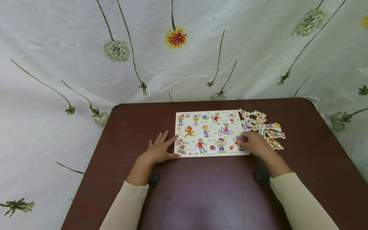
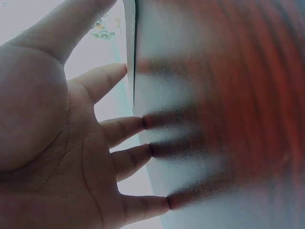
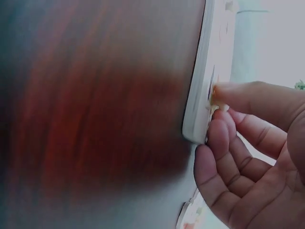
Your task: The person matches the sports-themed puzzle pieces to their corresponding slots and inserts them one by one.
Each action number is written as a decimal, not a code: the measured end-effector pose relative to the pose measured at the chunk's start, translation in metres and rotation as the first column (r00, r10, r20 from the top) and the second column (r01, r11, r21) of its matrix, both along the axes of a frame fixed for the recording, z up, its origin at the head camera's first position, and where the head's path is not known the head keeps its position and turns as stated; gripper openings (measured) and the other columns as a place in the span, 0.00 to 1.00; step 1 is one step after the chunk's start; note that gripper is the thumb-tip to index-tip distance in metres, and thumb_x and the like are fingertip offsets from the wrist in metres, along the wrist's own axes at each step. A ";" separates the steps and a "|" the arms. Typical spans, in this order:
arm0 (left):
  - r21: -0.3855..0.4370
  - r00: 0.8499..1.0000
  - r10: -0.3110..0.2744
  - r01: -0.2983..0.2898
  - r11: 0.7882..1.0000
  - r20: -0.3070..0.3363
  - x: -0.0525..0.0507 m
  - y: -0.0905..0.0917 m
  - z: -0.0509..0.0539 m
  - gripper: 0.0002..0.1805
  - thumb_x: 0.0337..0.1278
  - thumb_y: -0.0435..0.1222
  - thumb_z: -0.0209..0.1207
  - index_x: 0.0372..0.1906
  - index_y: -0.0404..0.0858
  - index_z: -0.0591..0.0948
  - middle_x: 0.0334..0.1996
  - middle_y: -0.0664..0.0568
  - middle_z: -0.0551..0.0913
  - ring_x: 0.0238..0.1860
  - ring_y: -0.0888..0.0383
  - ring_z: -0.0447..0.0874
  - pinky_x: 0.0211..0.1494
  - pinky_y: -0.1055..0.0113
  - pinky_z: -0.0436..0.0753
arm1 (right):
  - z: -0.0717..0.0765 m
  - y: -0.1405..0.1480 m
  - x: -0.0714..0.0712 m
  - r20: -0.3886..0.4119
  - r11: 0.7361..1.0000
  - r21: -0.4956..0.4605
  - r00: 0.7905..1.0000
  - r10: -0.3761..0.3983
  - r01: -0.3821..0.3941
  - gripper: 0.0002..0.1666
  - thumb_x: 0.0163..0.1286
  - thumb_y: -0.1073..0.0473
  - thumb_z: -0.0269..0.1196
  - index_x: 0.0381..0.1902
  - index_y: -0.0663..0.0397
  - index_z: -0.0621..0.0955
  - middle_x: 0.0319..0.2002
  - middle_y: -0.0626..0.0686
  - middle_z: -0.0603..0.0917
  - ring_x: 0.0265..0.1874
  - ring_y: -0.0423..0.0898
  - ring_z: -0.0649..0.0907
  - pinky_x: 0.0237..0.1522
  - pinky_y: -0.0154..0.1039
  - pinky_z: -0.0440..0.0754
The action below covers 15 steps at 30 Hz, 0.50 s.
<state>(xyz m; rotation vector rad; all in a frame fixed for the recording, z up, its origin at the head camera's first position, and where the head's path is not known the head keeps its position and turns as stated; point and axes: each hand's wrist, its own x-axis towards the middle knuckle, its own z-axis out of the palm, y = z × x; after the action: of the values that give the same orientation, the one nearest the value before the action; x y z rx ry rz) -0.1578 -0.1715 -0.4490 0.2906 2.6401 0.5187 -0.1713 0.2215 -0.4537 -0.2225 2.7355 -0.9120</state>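
A white puzzle board (image 1: 210, 129) printed with children playing sports lies flat on the table. Spread wide, my left hand (image 1: 159, 151) rests at the board's left edge, thumb and index finger touching it; in the left wrist view the palm (image 2: 52, 143) and straight fingers show. At the board's lower right corner, my right hand (image 1: 253, 143) pinches a small puzzle piece (image 1: 237, 140), mostly covered by the fingers. From the right wrist view, the thumb presses a yellowish bit of that piece (image 3: 218, 95) against the board, with the other fingers curled below.
Several loose figure-shaped puzzle pieces (image 1: 275, 134) lie in a cluster right of the board, some close to my right hand. The dark brown table (image 1: 201, 191) ends at a white flowered cloth (image 1: 195, 70) behind and to the sides.
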 end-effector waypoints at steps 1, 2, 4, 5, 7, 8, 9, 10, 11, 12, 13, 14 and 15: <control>0.000 1.000 0.000 0.000 1.000 0.001 0.000 0.000 0.000 0.50 0.57 0.60 0.67 0.81 0.58 0.55 0.83 0.41 0.40 0.83 0.38 0.33 0.74 0.24 0.37 | -0.001 0.000 0.000 0.004 1.000 0.000 1.000 0.001 -0.001 0.05 0.67 0.63 0.65 0.38 0.59 0.84 0.34 0.54 0.84 0.34 0.46 0.80 0.37 0.38 0.74; -0.001 1.000 0.001 -0.001 1.000 0.002 0.000 0.000 0.000 0.50 0.57 0.60 0.67 0.81 0.58 0.55 0.83 0.41 0.40 0.83 0.38 0.33 0.74 0.24 0.37 | -0.001 0.001 -0.001 0.008 1.000 0.000 1.000 0.002 -0.002 0.05 0.67 0.62 0.65 0.38 0.59 0.84 0.34 0.54 0.84 0.35 0.46 0.80 0.38 0.38 0.74; -0.003 1.000 0.002 -0.002 1.000 0.002 0.000 0.000 0.000 0.50 0.57 0.60 0.66 0.81 0.58 0.55 0.83 0.41 0.39 0.83 0.38 0.33 0.75 0.24 0.37 | -0.002 0.001 -0.001 0.007 1.000 -0.001 1.000 0.005 -0.005 0.05 0.67 0.62 0.65 0.39 0.59 0.84 0.34 0.54 0.84 0.36 0.46 0.81 0.39 0.38 0.75; -0.003 1.000 0.002 -0.002 1.000 0.002 0.000 0.000 0.000 0.50 0.57 0.60 0.66 0.81 0.58 0.55 0.83 0.41 0.39 0.83 0.38 0.33 0.75 0.24 0.37 | -0.002 0.001 -0.001 0.009 1.000 -0.001 1.000 0.005 -0.005 0.06 0.67 0.62 0.64 0.39 0.59 0.84 0.34 0.54 0.85 0.36 0.46 0.81 0.39 0.38 0.75; -0.002 1.000 0.003 -0.003 1.000 0.002 0.000 0.000 0.000 0.50 0.57 0.60 0.67 0.81 0.58 0.55 0.83 0.41 0.39 0.83 0.38 0.33 0.75 0.24 0.37 | -0.002 0.001 -0.001 0.011 1.000 0.003 1.000 0.006 -0.006 0.06 0.68 0.62 0.64 0.39 0.59 0.85 0.35 0.54 0.85 0.36 0.46 0.81 0.39 0.38 0.75; -0.002 1.000 0.004 -0.004 1.000 0.003 0.000 0.000 0.000 0.50 0.57 0.60 0.67 0.81 0.58 0.55 0.83 0.41 0.39 0.83 0.39 0.33 0.75 0.25 0.37 | -0.002 0.001 -0.001 0.013 1.000 0.006 1.000 0.006 -0.006 0.06 0.68 0.62 0.64 0.39 0.58 0.84 0.35 0.54 0.85 0.36 0.46 0.81 0.39 0.38 0.75; -0.001 1.000 0.004 -0.004 1.000 0.002 0.000 0.000 0.000 0.50 0.57 0.60 0.67 0.81 0.58 0.55 0.83 0.41 0.39 0.83 0.39 0.33 0.75 0.25 0.37 | -0.002 0.000 -0.001 0.014 1.000 0.011 1.000 0.005 -0.005 0.06 0.68 0.62 0.64 0.39 0.58 0.84 0.35 0.54 0.85 0.36 0.46 0.81 0.39 0.38 0.75; 0.000 1.000 0.004 -0.004 1.000 0.002 0.000 -0.001 0.000 0.50 0.57 0.60 0.67 0.81 0.58 0.55 0.83 0.41 0.39 0.83 0.38 0.33 0.75 0.24 0.37 | -0.002 0.000 -0.001 0.014 1.000 0.015 1.000 0.003 -0.003 0.06 0.68 0.62 0.64 0.39 0.58 0.84 0.35 0.54 0.85 0.36 0.46 0.81 0.39 0.38 0.75; 0.000 1.000 0.004 -0.004 1.000 0.000 0.000 0.000 0.000 0.50 0.57 0.60 0.67 0.81 0.58 0.55 0.83 0.41 0.39 0.83 0.38 0.33 0.75 0.24 0.37 | -0.002 0.000 -0.001 0.017 1.000 0.015 1.000 0.000 -0.001 0.06 0.68 0.62 0.64 0.39 0.58 0.84 0.35 0.54 0.85 0.36 0.46 0.81 0.39 0.38 0.74; 0.000 1.000 0.004 -0.004 1.000 0.000 0.000 0.000 0.000 0.50 0.57 0.60 0.67 0.81 0.58 0.55 0.83 0.41 0.40 0.83 0.38 0.33 0.75 0.24 0.37 | -0.002 0.000 -0.001 0.019 1.000 0.017 1.000 -0.003 0.003 0.06 0.68 0.62 0.64 0.39 0.58 0.84 0.35 0.54 0.85 0.35 0.46 0.81 0.38 0.38 0.74; 0.001 1.000 0.004 -0.004 1.000 0.000 0.000 0.000 0.000 0.50 0.57 0.60 0.67 0.81 0.58 0.55 0.83 0.41 0.40 0.83 0.38 0.33 0.75 0.24 0.37 | -0.002 -0.001 0.000 0.020 1.000 0.018 1.000 -0.007 0.006 0.06 0.68 0.62 0.64 0.39 0.58 0.84 0.35 0.54 0.85 0.35 0.46 0.81 0.38 0.38 0.74; 0.002 1.000 0.004 -0.004 1.000 -0.001 0.000 0.000 0.000 0.50 0.57 0.60 0.67 0.81 0.58 0.56 0.83 0.41 0.40 0.83 0.38 0.33 0.75 0.24 0.37 | -0.001 -0.001 0.000 0.021 1.000 0.019 1.000 -0.010 0.010 0.05 0.68 0.62 0.64 0.39 0.58 0.84 0.35 0.54 0.85 0.35 0.46 0.81 0.38 0.38 0.74; 0.003 1.000 0.004 -0.004 1.000 -0.001 0.001 0.000 0.000 0.50 0.57 0.60 0.67 0.81 0.58 0.56 0.83 0.41 0.40 0.83 0.38 0.33 0.75 0.24 0.37 | -0.002 -0.001 0.000 0.022 1.000 0.017 1.000 -0.014 0.013 0.05 0.68 0.62 0.64 0.39 0.58 0.84 0.35 0.54 0.85 0.35 0.46 0.81 0.38 0.38 0.74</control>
<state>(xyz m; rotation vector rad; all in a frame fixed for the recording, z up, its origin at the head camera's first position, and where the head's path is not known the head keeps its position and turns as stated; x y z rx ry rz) -0.1573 -0.1715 -0.4489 0.2861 2.6412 0.5243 -0.1715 0.2205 -0.4552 -0.1901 2.7271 -0.8889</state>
